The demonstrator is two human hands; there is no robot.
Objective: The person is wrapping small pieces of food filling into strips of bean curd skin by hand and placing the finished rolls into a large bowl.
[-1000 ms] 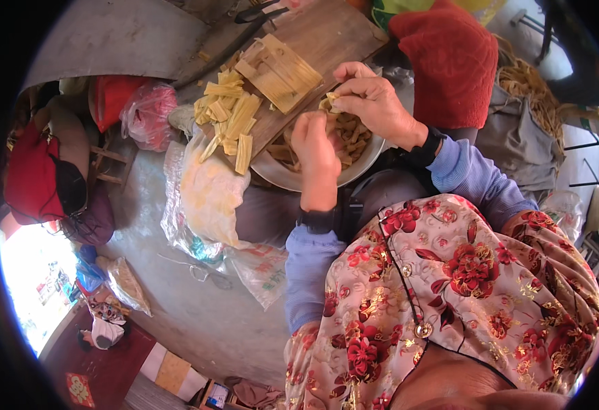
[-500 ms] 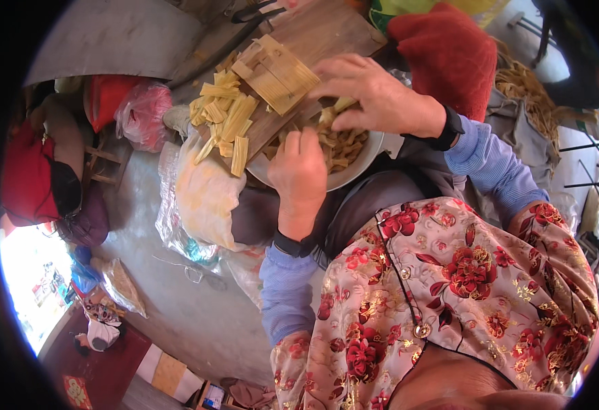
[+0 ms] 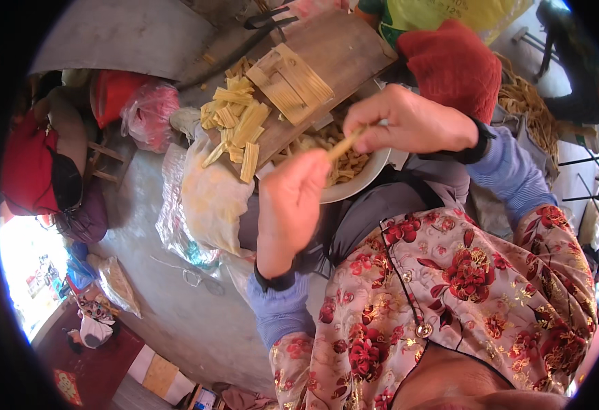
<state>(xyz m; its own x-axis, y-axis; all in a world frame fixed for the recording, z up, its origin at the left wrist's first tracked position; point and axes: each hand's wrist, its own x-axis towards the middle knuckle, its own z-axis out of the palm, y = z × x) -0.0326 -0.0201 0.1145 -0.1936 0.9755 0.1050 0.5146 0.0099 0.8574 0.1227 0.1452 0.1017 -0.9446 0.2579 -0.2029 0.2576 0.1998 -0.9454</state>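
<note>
Both hands are up over the white bowl (image 3: 364,183), and between them runs 1 thin pale-yellow strip (image 3: 344,145). The right hand (image 3: 412,123) is curled closed on its upper end at about 2 o'clock from the bowl's middle; the left hand (image 3: 293,205) is pinched shut on the lower end, at roughly 8 o'clock. The strip sits taut and slanted between the 2 grips, above a heap of similar cut pieces in the bowl.

It looks light, dry and stiff, likely to snap rather than bend, so a fingertip hold near each end seems the safe place to take it.

At 11 o'clock lies a wooden board (image 3: 340,55) carrying a stack of flat yellow sheets (image 3: 296,82), with a loose pile of short sticks (image 3: 234,126) spilling off toward a clear plastic bag (image 3: 204,198). A red cloth (image 3: 453,65) sits at 1 o'clock.
</note>
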